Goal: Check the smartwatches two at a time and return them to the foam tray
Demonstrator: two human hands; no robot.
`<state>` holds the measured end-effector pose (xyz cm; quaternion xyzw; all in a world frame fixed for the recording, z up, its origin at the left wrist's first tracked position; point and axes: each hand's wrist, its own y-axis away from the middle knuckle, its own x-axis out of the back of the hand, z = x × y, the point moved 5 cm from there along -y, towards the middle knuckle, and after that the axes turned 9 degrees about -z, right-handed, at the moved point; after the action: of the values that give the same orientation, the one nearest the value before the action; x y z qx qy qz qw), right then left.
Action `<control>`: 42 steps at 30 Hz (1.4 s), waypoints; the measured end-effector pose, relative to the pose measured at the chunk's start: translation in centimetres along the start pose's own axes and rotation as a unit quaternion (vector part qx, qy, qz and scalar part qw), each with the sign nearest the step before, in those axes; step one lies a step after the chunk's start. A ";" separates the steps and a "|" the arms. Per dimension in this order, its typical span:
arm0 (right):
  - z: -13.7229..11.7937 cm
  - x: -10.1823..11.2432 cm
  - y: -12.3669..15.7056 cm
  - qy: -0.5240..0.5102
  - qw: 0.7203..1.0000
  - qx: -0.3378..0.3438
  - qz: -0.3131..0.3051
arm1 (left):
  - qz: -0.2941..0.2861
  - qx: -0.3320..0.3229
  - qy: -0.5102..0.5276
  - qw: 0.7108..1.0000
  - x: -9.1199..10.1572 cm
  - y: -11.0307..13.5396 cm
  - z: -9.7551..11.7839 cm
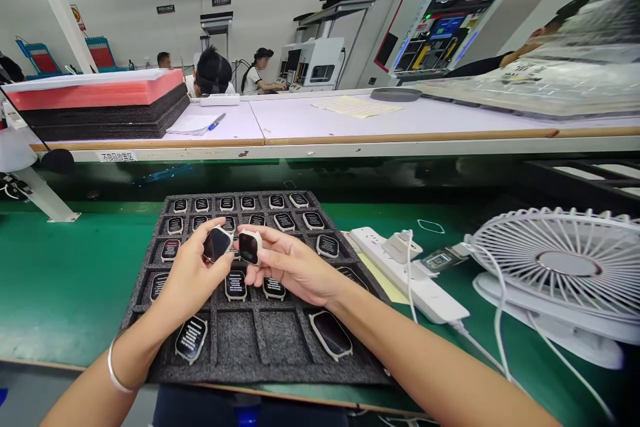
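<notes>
1. While my left hand [187, 280] and right hand [295, 267] stay above a dark foam tray [270, 373], both hands are closed on watches. My left fingers [213, 230] pinch a dark-glass watch [217, 245], and my right fingers [263, 235] pinch a silver-edged watch [249, 247].
2. These two watches are over the middle of the tray, almost touching each other. The tray lies near the front edge of the green counter [65, 280].
3. I judge the main danger is a weak pinch: a watch could slip and fall on the other watches [235, 285] in the compartments. Also, if my hands come closer, the two glass faces could knock and get scratched.
4. The dark-glass watch faces up and right, its long axis leaning from lower left to upper right. The silver-edged watch faces me and a little left, its long axis nearly upright, but I cannot tell exactly.
</notes>
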<state>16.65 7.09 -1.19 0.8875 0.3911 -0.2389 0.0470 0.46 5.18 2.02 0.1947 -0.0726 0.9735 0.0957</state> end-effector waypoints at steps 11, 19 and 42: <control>0.1 -0.1 0.2 -0.006 1.000 0.009 -0.008 | 0.030 -0.019 -0.016 0.999 -0.2 0.2 0.3; 0.1 -0.5 0.3 -0.014 0.999 0.013 -0.031 | 0.044 -0.035 -0.024 0.998 -0.3 0.4 0.5; -0.2 -1.0 0.5 -0.010 0.997 0.050 -0.052 | 0.070 -0.033 0.013 0.997 -0.2 0.7 0.9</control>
<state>16.52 6.19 -0.58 0.8649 0.4237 -0.2691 -0.0059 0.83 4.28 2.71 0.1735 -0.1170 0.9773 0.0343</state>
